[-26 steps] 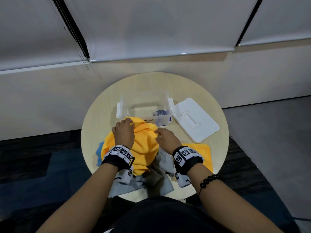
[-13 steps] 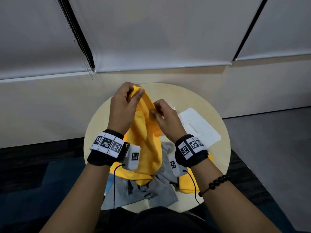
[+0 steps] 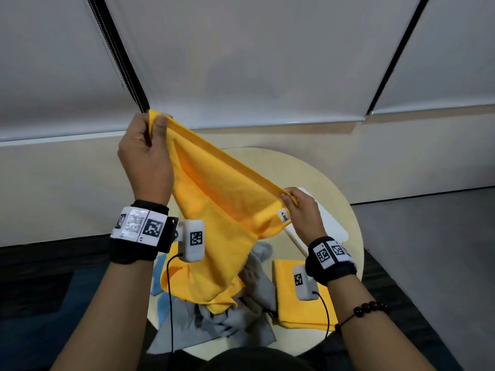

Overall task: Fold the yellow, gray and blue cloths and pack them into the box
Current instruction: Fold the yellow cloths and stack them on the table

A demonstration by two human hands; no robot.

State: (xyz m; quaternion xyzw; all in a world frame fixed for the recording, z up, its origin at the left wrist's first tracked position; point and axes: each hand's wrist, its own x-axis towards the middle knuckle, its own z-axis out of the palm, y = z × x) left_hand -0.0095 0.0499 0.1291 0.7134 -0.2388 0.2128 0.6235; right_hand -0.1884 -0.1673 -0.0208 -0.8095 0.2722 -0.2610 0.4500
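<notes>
I hold a yellow cloth [image 3: 214, 218] up above the round table [image 3: 302, 170]. My left hand [image 3: 146, 159] pinches one top corner, raised high at the left. My right hand [image 3: 302, 212] pinches the other corner by its small label, lower and to the right. The cloth's edge stretches between them and its bottom hangs onto a crumpled gray cloth [image 3: 235, 322]. A blue cloth [image 3: 158, 287] peeks out at the table's left. A second yellow cloth [image 3: 289, 303] lies folded at the right. The box is hidden behind the held cloth.
The white box lid [image 3: 332, 223] lies on the table's right side, partly behind my right hand. A pale wall and window blinds stand just beyond the table. Dark floor surrounds it.
Both hands lifted the yellow cloth off the pile, then drew apart, left hand up and left, right hand down and right, spreading the cloth's top edge.
</notes>
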